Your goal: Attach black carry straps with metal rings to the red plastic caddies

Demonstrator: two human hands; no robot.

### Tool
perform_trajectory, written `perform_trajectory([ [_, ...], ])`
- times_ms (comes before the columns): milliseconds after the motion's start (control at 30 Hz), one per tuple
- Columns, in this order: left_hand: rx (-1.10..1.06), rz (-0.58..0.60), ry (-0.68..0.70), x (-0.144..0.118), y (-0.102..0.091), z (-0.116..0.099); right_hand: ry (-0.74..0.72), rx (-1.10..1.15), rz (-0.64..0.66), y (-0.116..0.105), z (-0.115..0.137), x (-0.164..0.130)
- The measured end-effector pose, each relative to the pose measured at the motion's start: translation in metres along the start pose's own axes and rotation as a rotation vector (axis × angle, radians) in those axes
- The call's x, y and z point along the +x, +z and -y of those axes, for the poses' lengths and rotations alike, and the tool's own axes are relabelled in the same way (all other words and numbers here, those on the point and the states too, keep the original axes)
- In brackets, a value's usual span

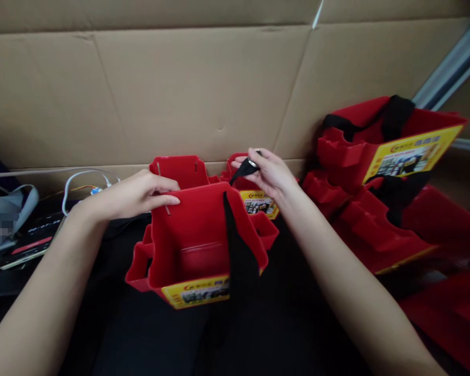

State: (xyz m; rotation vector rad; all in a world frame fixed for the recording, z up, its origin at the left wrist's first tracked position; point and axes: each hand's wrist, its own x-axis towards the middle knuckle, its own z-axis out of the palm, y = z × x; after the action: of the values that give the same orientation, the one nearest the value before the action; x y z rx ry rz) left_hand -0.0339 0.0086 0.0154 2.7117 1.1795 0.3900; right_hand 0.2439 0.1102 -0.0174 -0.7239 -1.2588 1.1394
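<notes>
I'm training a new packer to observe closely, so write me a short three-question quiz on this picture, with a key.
1. What does the right hand hold?
2. True or false: the left hand grips the near side of the front red bin, over its label.
3. The border of that label is mainly: A. blue; B. yellow; C. green.

Key:
1. A black strap.
2. False; it grips the far wall, thumb on the inside.
3. B.
</notes>
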Motion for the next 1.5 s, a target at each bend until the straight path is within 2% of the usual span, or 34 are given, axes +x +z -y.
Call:
perform_trajectory([
  [100, -0.027, 0.085, 0.019, -0.011, -0.006, -0.002, -0.243, -0.013, -0.297, -0.037, 0.019, 0.007],
  [200, -0.008, 0.108, -0.007, -0.018, -0.010, 0.000, -0.289, 0.012, -0.255, -0.065, 0.054, 0.003],
  [233, 0.007, 0.099, -0.023, -0.019, -0.010, 0.002, -0.314, 0.012, -0.228, -0.067, 0.065, -0.002],
  [300, 0.037, 0.082, -0.047, -0.019, -0.010, 0.005, -0.297, -0.025, -0.120, -0.056, 0.079, -0.015],
  [367, 0.061, 0.087, -0.058, -0.018, -0.010, 0.008, -0.237, -0.149, 0.073, -0.033, 0.082, -0.031],
  [400, 0.066, 0.091, -0.060, -0.017, -0.010, 0.008, -0.202, -0.260, 0.227, -0.019, 0.078, -0.038],
  [467, 0.067, 0.085, -0.069, -0.016, -0.009, 0.006, -0.148, -0.606, 0.767, 0.007, 0.064, -0.049],
  [500, 0.069, 0.073, -0.076, -0.015, -0.007, 0.003, -0.140, -0.701, 0.937, 0.019, 0.055, -0.053],
  [533, 0.073, 0.056, -0.082, -0.015, -0.006, -0.001, -0.136, -0.760, 1.058, 0.028, 0.046, -0.056],
  [567, 0.079, 0.039, -0.084, -0.013, -0.004, -0.005, -0.128, -0.776, 1.124, 0.035, 0.037, -0.056],
  [633, 0.082, 0.018, -0.061, -0.010, 0.002, -0.015, -0.114, -0.771, 1.169, 0.042, 0.024, -0.054],
  [667, 0.072, 0.019, -0.039, -0.007, 0.004, -0.019, -0.114, -0.774, 1.156, 0.041, 0.020, -0.050],
  [700, 0.052, 0.030, -0.014, -0.005, 0.007, -0.023, -0.125, -0.780, 1.084, 0.037, 0.018, -0.046],
  [767, 0.003, 0.068, 0.027, -0.002, 0.010, -0.026, -0.171, -0.786, 0.781, 0.024, 0.018, -0.034],
  [867, -0.002, 0.055, 0.022, -0.001, 0.011, -0.023, -0.279, -0.698, 0.207, -0.001, 0.028, -0.017],
  [933, 0.028, 0.029, 0.011, -0.002, 0.011, -0.019, -0.341, -0.619, -0.029, -0.012, 0.038, -0.014],
  [967, 0.038, 0.024, 0.010, -0.002, 0.011, -0.017, -0.352, -0.598, -0.079, -0.015, 0.044, -0.016],
  [1000, 0.040, 0.029, 0.014, -0.002, 0.012, -0.016, -0.349, -0.604, -0.051, -0.016, 0.051, -0.020],
  [1033, 0.037, 0.033, 0.017, -0.002, 0.012, -0.015, -0.335, -0.644, 0.065, -0.014, 0.057, -0.026],
  [1167, 0.038, 0.020, 0.019, -0.001, 0.013, -0.014, -0.244, -0.934, 0.885, 0.004, 0.072, -0.053],
  [1233, 0.044, 0.014, 0.021, -0.001, 0.013, -0.014, -0.156, -0.999, 1.116, 0.015, 0.068, -0.059],
  [1300, 0.043, 0.007, 0.026, -0.001, 0.013, -0.015, -0.052, -0.985, 1.213, 0.022, 0.059, -0.059],
  [1367, 0.039, 0.005, 0.028, -0.001, 0.012, -0.016, 0.032, -0.934, 1.253, 0.026, 0.048, -0.057],
  [1500, 0.027, 0.025, 0.041, -0.001, 0.012, -0.015, 0.060, -0.852, 1.212, 0.023, 0.039, -0.047],
])
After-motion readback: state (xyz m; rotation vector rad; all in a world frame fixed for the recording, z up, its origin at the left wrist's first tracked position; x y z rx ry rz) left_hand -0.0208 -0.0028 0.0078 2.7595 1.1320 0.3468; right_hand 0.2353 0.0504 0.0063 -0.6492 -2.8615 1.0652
